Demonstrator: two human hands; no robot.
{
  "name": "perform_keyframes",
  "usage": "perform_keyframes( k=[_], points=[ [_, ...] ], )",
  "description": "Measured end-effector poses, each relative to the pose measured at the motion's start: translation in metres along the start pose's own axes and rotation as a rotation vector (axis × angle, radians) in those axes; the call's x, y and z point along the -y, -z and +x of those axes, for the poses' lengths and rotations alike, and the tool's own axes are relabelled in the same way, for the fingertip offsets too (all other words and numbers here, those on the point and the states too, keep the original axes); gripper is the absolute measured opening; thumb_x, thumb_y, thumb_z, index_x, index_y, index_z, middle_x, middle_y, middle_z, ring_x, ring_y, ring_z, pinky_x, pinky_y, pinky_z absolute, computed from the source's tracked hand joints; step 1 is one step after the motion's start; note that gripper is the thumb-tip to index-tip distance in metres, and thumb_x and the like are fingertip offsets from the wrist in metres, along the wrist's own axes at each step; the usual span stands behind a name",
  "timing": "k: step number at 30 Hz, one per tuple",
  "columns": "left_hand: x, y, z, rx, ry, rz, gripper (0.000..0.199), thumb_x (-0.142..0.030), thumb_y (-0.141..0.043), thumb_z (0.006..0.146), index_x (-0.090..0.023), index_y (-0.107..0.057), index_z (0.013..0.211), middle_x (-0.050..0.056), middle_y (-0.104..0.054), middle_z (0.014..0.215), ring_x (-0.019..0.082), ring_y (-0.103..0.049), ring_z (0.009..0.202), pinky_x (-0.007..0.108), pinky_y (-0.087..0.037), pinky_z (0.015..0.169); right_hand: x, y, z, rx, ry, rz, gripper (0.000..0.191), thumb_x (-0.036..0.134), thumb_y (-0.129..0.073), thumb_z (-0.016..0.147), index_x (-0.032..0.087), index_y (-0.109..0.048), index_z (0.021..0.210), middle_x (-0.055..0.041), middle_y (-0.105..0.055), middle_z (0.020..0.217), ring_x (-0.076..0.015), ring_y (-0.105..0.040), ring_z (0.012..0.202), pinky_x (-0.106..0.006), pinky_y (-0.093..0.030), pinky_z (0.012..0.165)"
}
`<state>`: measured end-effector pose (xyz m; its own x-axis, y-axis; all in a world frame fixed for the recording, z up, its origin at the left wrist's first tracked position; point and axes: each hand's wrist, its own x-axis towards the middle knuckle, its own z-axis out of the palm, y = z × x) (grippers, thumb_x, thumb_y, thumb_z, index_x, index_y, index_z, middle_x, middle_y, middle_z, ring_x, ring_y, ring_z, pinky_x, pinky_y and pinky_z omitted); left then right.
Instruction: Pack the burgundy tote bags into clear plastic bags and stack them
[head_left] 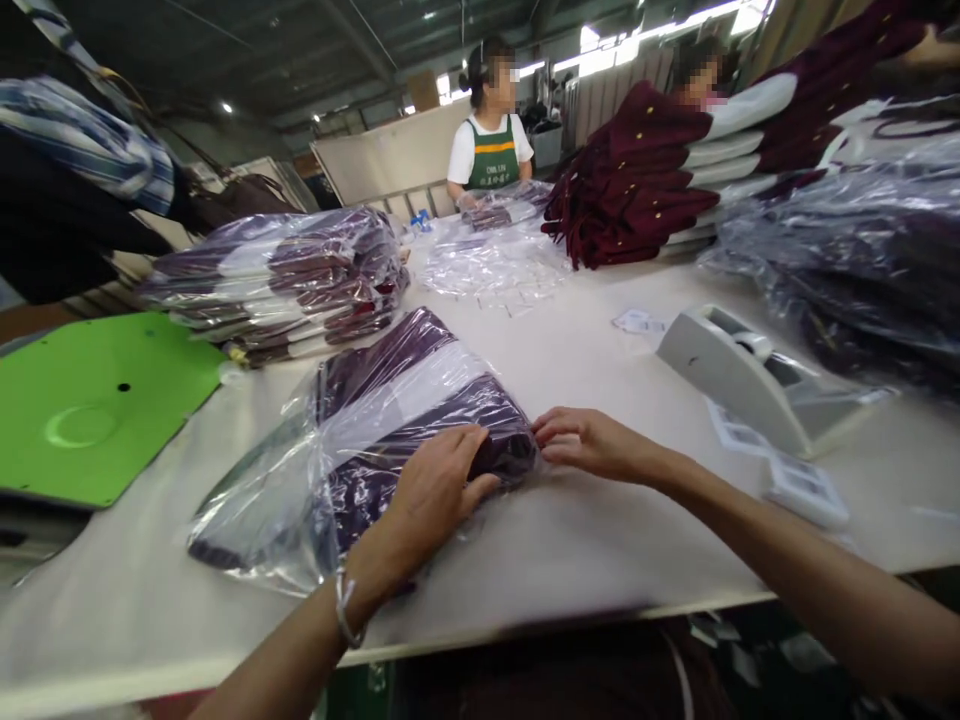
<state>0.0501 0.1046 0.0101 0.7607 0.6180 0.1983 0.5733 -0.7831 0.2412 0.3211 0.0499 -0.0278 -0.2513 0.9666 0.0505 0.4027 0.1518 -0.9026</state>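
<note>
A folded dark purple garment with a white band lies in a clear plastic bag (pixel 405 400) on the table (pixel 585 370). My left hand (pixel 431 490) rests on the bag's near side, thumb apart from the other fingers, palm down. At the bag's right edge is my right hand (pixel 574 440), its fingers curled and touching the plastic; whether they pinch any of it is too small to tell. The bag's loose, mostly see-through part spreads to the left.
A grey tape dispenser (pixel 742 370) and white labels (pixel 739 430) lie right. Bagged garments (pixel 285 270) are stacked back left, near a green board (pixel 97 400). Maroon garments (pixel 630 180) and bagged ones (pixel 862 250) stand back right. A person (pixel 491 150) in an apron is across the table.
</note>
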Motion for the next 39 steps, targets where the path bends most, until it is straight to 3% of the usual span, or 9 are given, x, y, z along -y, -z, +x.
perform_keyframes(
  k=[5, 7, 13, 19, 25, 28, 31, 35, 39],
  points=[
    [-0.012, -0.037, -0.002, -0.096, 0.047, 0.048, 0.038, -0.015, -0.067, 0.088, -0.019, -0.060, 0.126, 0.011, -0.068, 0.125, 0.028, -0.063, 0.114, 0.045, -0.051, 0.102, -0.004, -0.020, 0.002, -0.022, 0.194, -0.315, 0.035, 0.041, -0.078, 0.081, 0.022, -0.077, 0.110, -0.0115, -0.062, 0.130, -0.0289, -0.055, 0.122, -0.044, -0.044, 0.107],
    [-0.012, -0.048, 0.001, -0.126, 0.048, 0.047, 0.034, -0.011, -0.062, 0.090, -0.019, -0.062, 0.123, 0.010, -0.068, 0.122, 0.026, -0.062, 0.112, 0.044, -0.051, 0.100, -0.008, -0.024, 0.006, -0.043, 0.265, -0.407, 0.017, 0.030, -0.068, 0.090, 0.020, -0.078, 0.099, -0.0112, -0.065, 0.121, -0.0265, -0.058, 0.114, -0.043, -0.045, 0.103],
    [-0.020, -0.055, -0.001, -0.235, 0.045, 0.074, 0.024, -0.016, -0.060, 0.092, -0.020, -0.064, 0.115, 0.008, -0.067, 0.102, 0.024, -0.060, 0.096, 0.042, -0.052, 0.090, -0.013, -0.025, 0.024, -0.086, 0.328, -0.609, 0.023, 0.013, -0.056, 0.091, 0.018, -0.071, 0.076, -0.0061, -0.063, 0.085, -0.0178, -0.058, 0.081, -0.029, -0.048, 0.076],
    [-0.024, -0.062, 0.013, -0.270, 0.019, 0.260, 0.011, -0.021, -0.056, 0.096, -0.022, -0.063, 0.087, 0.007, -0.063, 0.084, 0.023, -0.056, 0.082, 0.038, -0.048, 0.074, -0.011, -0.020, 0.034, -0.220, 0.475, -0.708, 0.020, 0.020, -0.053, 0.095, 0.018, -0.067, 0.108, -0.0135, -0.063, 0.122, -0.0243, -0.056, 0.109, -0.037, -0.047, 0.096],
    [-0.029, -0.082, 0.007, -0.243, 0.051, 0.307, 0.017, -0.017, -0.049, 0.098, -0.020, -0.064, 0.089, 0.009, -0.062, 0.082, 0.025, -0.057, 0.080, 0.039, -0.049, 0.073, -0.023, -0.013, 0.042, 0.106, 0.706, -0.763, 0.040, 0.023, -0.031, 0.106, 0.019, -0.068, 0.091, -0.0108, -0.069, 0.094, -0.0212, -0.059, 0.094, -0.036, -0.051, 0.090],
    [-0.029, -0.085, -0.009, -0.174, -0.023, 0.249, 0.028, -0.021, -0.051, 0.098, -0.016, -0.059, 0.125, 0.012, -0.066, 0.103, 0.027, -0.061, 0.094, 0.042, -0.053, 0.084, -0.023, 0.003, 0.033, 0.286, 0.696, -0.724, 0.039, 0.017, -0.031, 0.103, 0.016, -0.067, 0.119, -0.0135, -0.069, 0.117, -0.0220, -0.059, 0.115, -0.040, -0.048, 0.103],
    [-0.029, -0.084, -0.019, -0.131, -0.081, 0.252, 0.045, -0.022, -0.052, 0.097, -0.015, -0.047, 0.142, 0.015, -0.064, 0.119, 0.028, -0.061, 0.108, 0.043, -0.053, 0.095, -0.022, 0.018, 0.020, 0.427, 0.650, -0.667, 0.055, 0.010, -0.040, 0.095, 0.015, -0.047, 0.149, -0.0132, -0.054, 0.148, -0.0210, -0.044, 0.141, -0.041, -0.038, 0.118],
    [-0.027, -0.078, -0.015, -0.077, -0.077, 0.266, 0.042, -0.015, -0.052, 0.094, -0.014, -0.051, 0.137, 0.015, -0.065, 0.117, 0.028, -0.062, 0.107, 0.043, -0.054, 0.096, -0.022, 0.022, 0.022, 0.435, 0.604, -0.648, 0.054, 0.013, -0.038, 0.097, 0.015, -0.047, 0.151, -0.0136, -0.051, 0.151, -0.0223, -0.041, 0.144, -0.042, -0.035, 0.120],
    [-0.022, -0.072, -0.014, -0.108, -0.023, 0.138, 0.054, -0.027, -0.069, 0.087, -0.013, -0.050, 0.135, 0.016, -0.063, 0.122, 0.031, -0.060, 0.114, 0.047, -0.053, 0.099, -0.028, 0.016, 0.042, 0.397, 0.726, -0.706, 0.045, 0.019, -0.034, 0.104, 0.018, -0.053, 0.146, -0.0150, -0.059, 0.143, -0.0224, -0.052, 0.135, -0.044, -0.043, 0.114]
  ],
)
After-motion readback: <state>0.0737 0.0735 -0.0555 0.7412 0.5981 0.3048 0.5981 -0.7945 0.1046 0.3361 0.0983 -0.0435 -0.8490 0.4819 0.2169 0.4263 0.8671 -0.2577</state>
